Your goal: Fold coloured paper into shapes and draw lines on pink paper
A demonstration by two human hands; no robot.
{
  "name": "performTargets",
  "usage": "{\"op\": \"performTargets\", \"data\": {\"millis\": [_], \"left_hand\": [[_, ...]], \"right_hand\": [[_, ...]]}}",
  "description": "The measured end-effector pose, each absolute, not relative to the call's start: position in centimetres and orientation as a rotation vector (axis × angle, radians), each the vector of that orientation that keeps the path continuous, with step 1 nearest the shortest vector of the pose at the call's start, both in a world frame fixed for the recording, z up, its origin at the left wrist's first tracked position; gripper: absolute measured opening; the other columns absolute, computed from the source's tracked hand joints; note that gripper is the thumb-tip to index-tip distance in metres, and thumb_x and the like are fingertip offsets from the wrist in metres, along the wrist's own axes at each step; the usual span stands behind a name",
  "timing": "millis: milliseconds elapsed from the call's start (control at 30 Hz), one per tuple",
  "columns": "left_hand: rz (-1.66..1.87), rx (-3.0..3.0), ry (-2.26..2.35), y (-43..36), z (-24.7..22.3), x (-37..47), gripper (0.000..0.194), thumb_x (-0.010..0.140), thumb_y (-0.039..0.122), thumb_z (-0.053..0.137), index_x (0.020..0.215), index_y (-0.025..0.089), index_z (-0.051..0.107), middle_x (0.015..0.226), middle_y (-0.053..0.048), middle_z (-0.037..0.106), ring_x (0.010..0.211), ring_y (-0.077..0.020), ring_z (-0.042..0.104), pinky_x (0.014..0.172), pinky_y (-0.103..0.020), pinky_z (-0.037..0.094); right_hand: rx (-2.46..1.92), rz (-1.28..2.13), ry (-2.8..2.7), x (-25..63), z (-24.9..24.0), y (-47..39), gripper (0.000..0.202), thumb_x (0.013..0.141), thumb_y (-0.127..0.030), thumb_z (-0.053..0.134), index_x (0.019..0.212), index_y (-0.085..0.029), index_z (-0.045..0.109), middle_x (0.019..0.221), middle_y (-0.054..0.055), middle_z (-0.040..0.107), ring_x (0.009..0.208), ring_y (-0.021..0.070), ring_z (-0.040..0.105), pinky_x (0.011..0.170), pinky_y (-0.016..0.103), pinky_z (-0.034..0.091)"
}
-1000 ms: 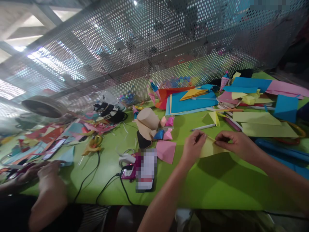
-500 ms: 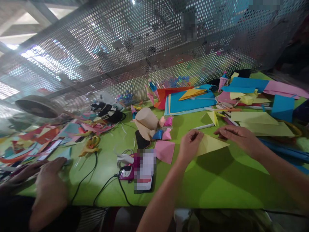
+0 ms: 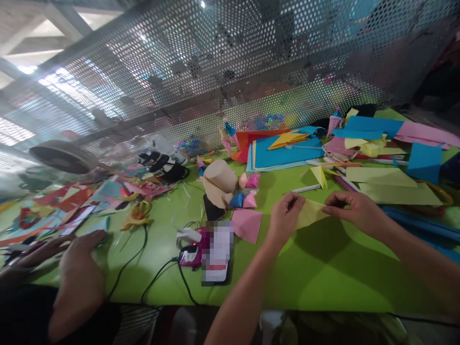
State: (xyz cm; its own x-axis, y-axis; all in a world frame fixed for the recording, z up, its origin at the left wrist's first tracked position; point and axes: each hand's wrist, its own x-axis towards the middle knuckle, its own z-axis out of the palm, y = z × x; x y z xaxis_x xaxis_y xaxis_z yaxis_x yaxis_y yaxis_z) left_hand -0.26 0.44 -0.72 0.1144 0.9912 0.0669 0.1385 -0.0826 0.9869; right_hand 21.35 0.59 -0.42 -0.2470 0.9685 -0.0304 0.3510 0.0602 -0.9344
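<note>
Between my hands is a piece of yellow paper (image 3: 309, 214), raised a little over the green table (image 3: 323, 278). My left hand (image 3: 287, 213) pinches its left edge, with the thumb on top. At its right corner, my right hand (image 3: 347, 207) grips the paper between thumb and fingers. Just beyond my hands lie a white stick (image 3: 305, 189) and a small folded yellow paper piece (image 3: 319, 177). A pink paper square (image 3: 247, 225) rests left of my left hand.
A phone (image 3: 217, 254) and a purple power strip (image 3: 192, 254) with cables lie left of my forearm. Beyond them stands a paper roll (image 3: 220, 177). Yellow-green sheets (image 3: 388, 184) and blue sheets (image 3: 287, 155) lie farther back. Another person's hands (image 3: 79, 247) work at far left.
My right hand has moved left and closed on the paper's right corner, which was free before. My left hand keeps its hold. The other person's hand has shifted slightly.
</note>
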Motion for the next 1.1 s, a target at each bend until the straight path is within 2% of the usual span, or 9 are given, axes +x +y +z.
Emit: {"op": "performTargets", "data": {"millis": [133, 300, 500, 567, 700, 833, 967, 1100], "left_hand": [[0.984, 1.331, 1.109, 0.5, -0.4, -0.2, 0.037, 0.087, 0.052, 0.067, 0.097, 0.016, 0.067, 0.082, -0.001, 0.059, 0.072, -0.0122, 0.05, 0.063, -0.023, 0.036], [1.003, 1.311, 1.147, 0.7, -1.0, -0.2, 0.038, 0.083, 0.052, 0.072, 0.08, 0.015, 0.065, 0.073, 0.001, 0.056, 0.07, -0.0115, 0.048, 0.062, -0.022, 0.036], [1.129, 1.068, 1.132, 1.0, -1.4, -0.7, 0.039, 0.079, 0.052, 0.077, 0.087, 0.014, 0.07, 0.079, 0.0, 0.062, 0.073, -0.0111, 0.052, 0.065, -0.021, 0.04], [1.144, 1.005, 1.117, 1.1, -1.4, -0.7, 0.041, 0.077, 0.053, 0.08, 0.086, 0.014, 0.071, 0.08, -0.001, 0.064, 0.073, -0.0111, 0.053, 0.066, -0.021, 0.042], [1.133, 0.982, 1.094, 1.0, -1.3, -0.6, 0.043, 0.074, 0.054, 0.082, 0.086, 0.015, 0.072, 0.081, -0.001, 0.066, 0.073, -0.011, 0.054, 0.067, -0.021, 0.044], [1.092, 1.037, 1.07, 0.9, -1.3, -0.5, 0.043, 0.075, 0.055, 0.082, 0.086, 0.014, 0.074, 0.08, -0.001, 0.067, 0.074, -0.0114, 0.055, 0.068, -0.021, 0.044], [1.089, 1.029, 1.071, 0.8, -1.3, -0.4, 0.044, 0.074, 0.055, 0.082, 0.088, 0.014, 0.075, 0.079, -0.001, 0.067, 0.075, -0.012, 0.055, 0.068, -0.021, 0.045], [1.094, 0.991, 1.091, 0.6, -1.1, -0.2, 0.044, 0.073, 0.055, 0.083, 0.087, 0.014, 0.074, 0.079, -0.001, 0.066, 0.074, -0.0122, 0.055, 0.068, -0.021, 0.044]], "right_hand": [[-1.31, 1.159, -1.679, 21.4, -0.3, 0.7, 0.049, 0.074, -0.069, 0.077, 0.074, -0.021, 0.07, 0.07, 0.002, 0.066, 0.067, 0.0178, 0.056, 0.062, 0.031, 0.045], [-1.306, 1.182, -1.669, 21.4, -0.2, 0.6, 0.049, 0.074, -0.07, 0.077, 0.08, -0.021, 0.073, 0.076, 0.004, 0.069, 0.072, 0.0203, 0.06, 0.065, 0.032, 0.048], [-1.262, 1.279, -1.424, 22.4, -0.6, 0.8, 0.043, 0.087, -0.066, 0.065, 0.093, -0.026, 0.078, 0.09, 0.005, 0.074, 0.087, 0.0229, 0.066, 0.082, 0.036, 0.051], [-1.244, 1.295, -1.37, 22.5, -0.6, 0.8, 0.042, 0.087, -0.065, 0.066, 0.096, -0.026, 0.078, 0.091, 0.006, 0.074, 0.09, 0.023, 0.066, 0.084, 0.036, 0.05], [-1.221, 1.347, -1.394, 22.2, -0.5, 0.9, 0.036, 0.085, -0.058, 0.073, 0.096, -0.024, 0.078, 0.091, 0.004, 0.072, 0.087, 0.0212, 0.062, 0.079, 0.033, 0.046], [-1.21, 1.344, -1.436, 22.0, -1.1, 1.0, 0.029, 0.083, -0.05, 0.076, 0.085, -0.021, 0.075, 0.081, 0.002, 0.068, 0.078, 0.0189, 0.056, 0.071, 0.032, 0.042], [-1.249, 1.257, -1.484, 22.0, -1.6, 1.1, 0.028, 0.079, -0.046, 0.079, 0.082, -0.018, 0.074, 0.081, 0.004, 0.07, 0.079, 0.0214, 0.057, 0.073, 0.034, 0.043], [-1.281, 1.195, -1.527, 22.0, -1.6, 1.2, 0.03, 0.076, -0.048, 0.078, 0.082, -0.018, 0.075, 0.081, 0.005, 0.072, 0.078, 0.022, 0.06, 0.072, 0.034, 0.044]]}}
